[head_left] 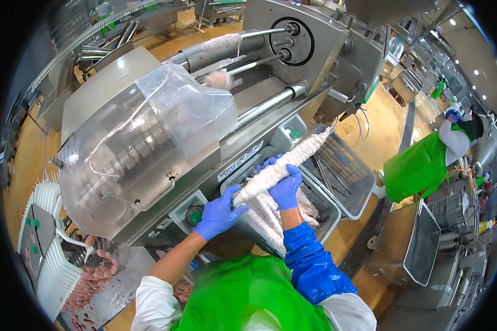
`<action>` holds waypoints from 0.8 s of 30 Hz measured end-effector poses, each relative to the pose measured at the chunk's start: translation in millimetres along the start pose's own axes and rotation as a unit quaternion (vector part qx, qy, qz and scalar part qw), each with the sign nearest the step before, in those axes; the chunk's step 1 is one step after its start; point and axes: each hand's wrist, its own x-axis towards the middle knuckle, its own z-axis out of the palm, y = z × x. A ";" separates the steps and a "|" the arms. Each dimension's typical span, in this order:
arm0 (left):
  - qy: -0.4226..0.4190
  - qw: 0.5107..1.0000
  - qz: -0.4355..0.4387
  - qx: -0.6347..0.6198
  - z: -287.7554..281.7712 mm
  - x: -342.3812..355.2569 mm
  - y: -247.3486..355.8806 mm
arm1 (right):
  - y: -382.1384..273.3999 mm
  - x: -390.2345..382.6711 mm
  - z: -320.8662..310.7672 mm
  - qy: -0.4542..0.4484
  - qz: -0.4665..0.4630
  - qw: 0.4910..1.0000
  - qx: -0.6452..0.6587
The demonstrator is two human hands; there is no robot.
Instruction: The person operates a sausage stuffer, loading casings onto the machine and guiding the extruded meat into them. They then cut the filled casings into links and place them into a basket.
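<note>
A long, white, ruffled stick of shirred sausage casing point(281, 168) is held slanting in front of the machine, its far end up to the right. My right hand point(286, 190), in a blue glove and blue sleeve, wraps round its middle, with fingertips showing on the far side. At the stick's near end, my left hand point(220, 214) has its gloved thumb and fingers around the tip. Below lies a grey basket point(330, 218) with several more casing sticks point(268, 218), partly hidden by my right arm.
A steel machine point(248, 157) with a clear guard point(143, 132) stands ahead. On the right are another grey crate point(350, 165) and a steel cart point(406, 243). A co-worker in a green apron point(417, 165) stands farther right. Linked sausages point(96, 273) hang at lower left beside white racks point(58, 259).
</note>
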 end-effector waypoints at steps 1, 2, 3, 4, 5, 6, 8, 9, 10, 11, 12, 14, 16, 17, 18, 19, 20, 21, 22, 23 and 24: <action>-0.014 0.999 0.033 -0.009 0.6 1.1 -5.9 | 1.5 3.1 -5.7 0.018 -0.007 1.000 0.005; -0.027 0.997 0.066 -0.018 2.4 2.4 -12.7 | 3.2 8.1 -17.2 0.060 0.001 0.998 0.006; -0.036 0.994 0.099 -0.028 4.4 5.8 -20.9 | 4.9 11.7 -27.1 0.066 0.002 0.998 0.000; -0.070 0.991 0.117 -0.008 7.7 11.0 -32.3 | 7.1 14.4 -39.4 0.070 0.008 0.997 -0.010; -0.089 0.989 0.114 0.015 9.4 11.2 -44.1 | 10.6 16.4 -51.7 0.072 0.016 0.997 -0.020; -0.105 0.988 0.109 0.035 9.9 12.2 -50.2 | 12.3 18.9 -75.6 0.132 0.013 0.991 -0.017; -0.083 0.983 0.146 0.074 8.7 12.5 -63.1 | 11.9 20.4 -123.8 0.191 0.016 0.980 -0.045; -0.129 0.984 0.097 0.074 -0.4 15.1 -65.0 | 10.0 22.2 -159.2 0.198 0.029 0.980 -0.024; -0.175 0.981 0.043 0.073 -11.5 13.2 -64.8 | 10.1 21.8 -186.4 0.238 0.033 0.970 -0.021; -0.217 0.973 -0.018 0.069 -19.5 9.0 -69.3 | 12.5 21.1 -202.0 0.293 0.053 0.954 -0.025; -0.197 0.974 -0.063 0.091 -24.7 2.3 -80.6 | 20.5 20.1 -203.2 0.335 0.052 0.940 -0.044; -0.173 0.966 -0.132 0.142 -33.9 -11.2 -105.1 | 15.1 17.7 -230.9 0.296 0.064 0.953 -0.018; -0.160 0.952 -0.178 0.190 -37.4 -30.6 -138.7 | 15.8 20.4 -231.4 0.311 0.081 0.945 -0.056; -0.155 0.944 -0.198 0.212 -35.1 -38.6 -152.0 | 10.3 19.7 -229.9 0.374 0.108 0.907 -0.157; -0.141 0.951 -0.214 0.172 -40.2 -36.6 -144.2 | -5.8 19.4 -234.8 0.430 0.125 0.856 -0.257; -0.151 0.948 -0.209 0.185 -44.1 -34.0 -141.9 | -17.6 23.3 -237.7 0.474 0.141 0.794 -0.353; -0.159 0.947 -0.196 0.199 -46.7 -26.7 -138.1 | -28.2 33.2 -248.0 0.397 -0.123 0.757 -0.505; -0.170 0.945 -0.183 0.210 -46.7 -20.3 -135.3 | -39.4 42.1 -260.9 0.319 -0.364 0.602 -0.636; -0.170 0.946 -0.193 0.197 -43.1 -28.3 -144.8 | -25.5 73.8 -208.0 0.276 -0.353 0.664 -0.598; -0.172 0.942 -0.208 0.199 -41.8 -34.3 -146.9 | -13.4 102.5 -134.4 0.238 -0.341 0.719 -0.557; -0.179 0.940 -0.203 0.206 -41.6 -28.6 -144.7 | -1.2 127.5 -89.8 0.143 -0.363 0.679 -0.622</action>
